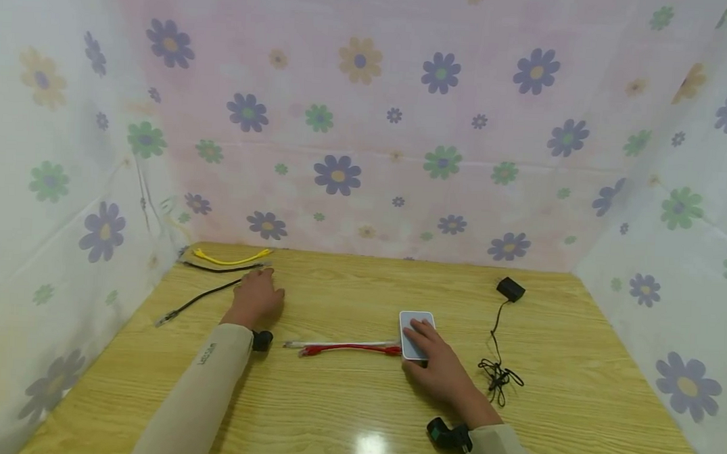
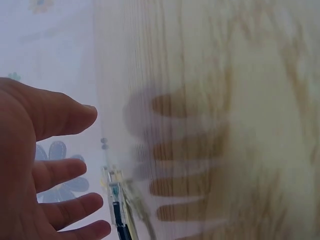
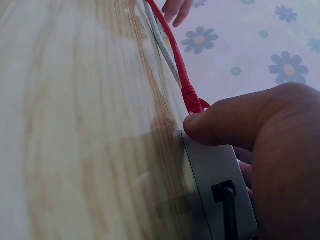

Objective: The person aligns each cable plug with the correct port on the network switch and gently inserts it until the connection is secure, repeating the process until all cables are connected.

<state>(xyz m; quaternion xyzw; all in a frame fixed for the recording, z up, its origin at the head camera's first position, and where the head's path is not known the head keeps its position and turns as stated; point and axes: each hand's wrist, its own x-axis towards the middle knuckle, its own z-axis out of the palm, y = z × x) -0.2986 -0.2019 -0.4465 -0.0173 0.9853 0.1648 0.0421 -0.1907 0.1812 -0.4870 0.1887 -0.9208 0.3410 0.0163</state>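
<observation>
My right hand point(image 1: 439, 366) holds a small white network switch point(image 1: 415, 324) on the table, fingers over its top and thumb along its near side. In the right wrist view, that thumb lies beside the plug of a red network cable point(image 3: 175, 47) at the switch's end. A white network cable point(image 3: 165, 55) runs alongside, and a black cord point(image 3: 229, 212) enters a side socket. On the left, my left hand point(image 1: 255, 297) reaches over black network cables point(image 1: 205, 294) with fingers spread, holding nothing. A clear plug point(image 2: 116, 190) appears below its fingertips in the left wrist view.
A yellow network cable point(image 1: 231, 258) lies at the table's back left. To the right are a black power adapter point(image 1: 510, 289) and its bundled cord point(image 1: 498, 378). Flowered cloth point(image 1: 356, 118) walls in the wooden table point(image 1: 331, 415) at the back and sides.
</observation>
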